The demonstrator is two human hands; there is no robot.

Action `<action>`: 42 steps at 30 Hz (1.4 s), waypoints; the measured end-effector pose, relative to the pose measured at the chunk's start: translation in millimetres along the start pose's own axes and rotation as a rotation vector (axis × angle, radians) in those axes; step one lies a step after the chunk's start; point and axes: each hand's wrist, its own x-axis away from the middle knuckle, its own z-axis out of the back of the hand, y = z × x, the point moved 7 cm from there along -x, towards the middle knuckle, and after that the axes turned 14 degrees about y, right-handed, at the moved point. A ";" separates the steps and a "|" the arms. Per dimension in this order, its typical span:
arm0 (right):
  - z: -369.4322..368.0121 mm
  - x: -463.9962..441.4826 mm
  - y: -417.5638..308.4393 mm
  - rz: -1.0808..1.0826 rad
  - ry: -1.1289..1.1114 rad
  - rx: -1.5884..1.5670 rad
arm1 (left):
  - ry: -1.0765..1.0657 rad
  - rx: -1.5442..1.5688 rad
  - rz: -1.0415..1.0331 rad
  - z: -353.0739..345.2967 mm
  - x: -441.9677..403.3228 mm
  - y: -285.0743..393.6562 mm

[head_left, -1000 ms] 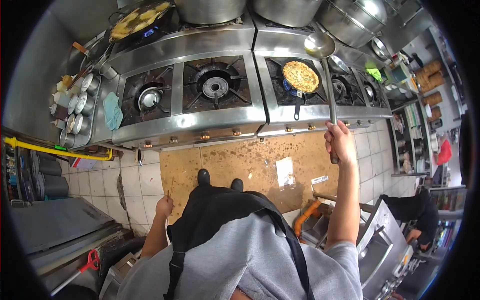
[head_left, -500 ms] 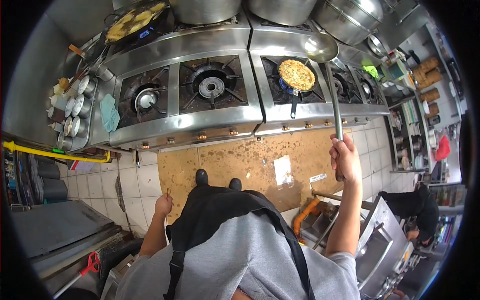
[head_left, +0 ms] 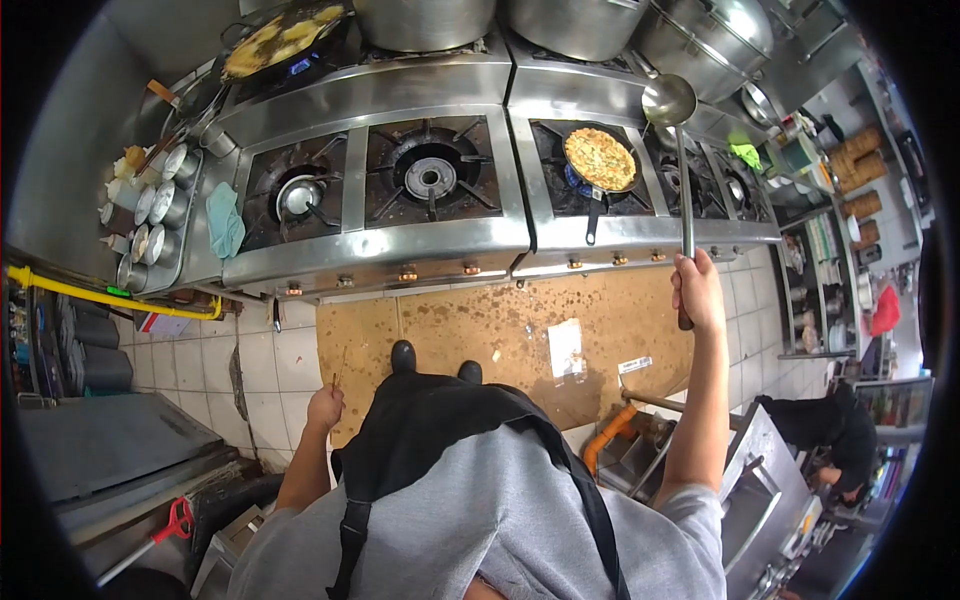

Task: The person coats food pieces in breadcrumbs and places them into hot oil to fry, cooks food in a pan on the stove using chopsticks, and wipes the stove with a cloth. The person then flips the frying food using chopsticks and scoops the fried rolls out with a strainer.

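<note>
My right hand is closed round the handle of a long metal ladle, whose bowl is above the right side of the stove. Left of the ladle, a small black pan holds a round golden omelette-like food over a lit blue flame. Low on the left, my left hand is closed on a thin stick-like utensil, held over the floor away from the stove.
Large pots line the back, beside a wok of frying food. Metal cups and a teal cloth are at the left. A co-worker in black bends at the lower right, near a metal counter.
My right hand and the ladle dipped slightly toward me, then moved right and back up. My left hand stays low with the thin utensil. The co-worker has shifted slightly.
</note>
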 end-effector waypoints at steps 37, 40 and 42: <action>119.4 -34.7 -122.4 0.632 0.350 0.325 | 0.052 -0.116 0.014 18.5 11.7 19.9; 96.9 -30.6 -103.2 0.441 0.205 0.085 | 0.060 -0.125 -0.020 14.9 8.9 25.3; 58.5 -48.3 -9.2 0.537 0.291 0.188 | 0.097 -0.124 -0.042 10.7 3.1 30.6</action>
